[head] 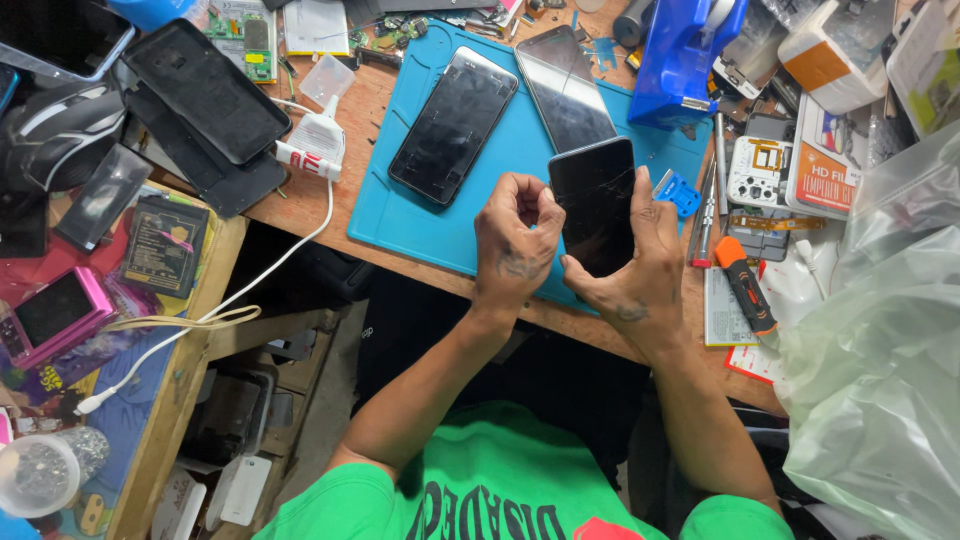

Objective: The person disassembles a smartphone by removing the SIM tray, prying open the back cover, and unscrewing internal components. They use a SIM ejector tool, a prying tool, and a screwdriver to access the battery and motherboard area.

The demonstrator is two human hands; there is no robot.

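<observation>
On the tabletop (300, 210): a blue mat (440, 225) carrying two dark phones (453, 125), a white charger (318, 140) with trailing cable beside it. Right of the mat, an orange-handled screwdriver (745, 285) near a clear plastic bag (880, 340); far left, a black mouse (55, 130) and pink device (60, 310).

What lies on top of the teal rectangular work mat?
On the teal work mat lie two black phones, a small blue plastic piece and part of a blue tool. The hand-held black phone and both hands cover the mat's near edge.
</observation>
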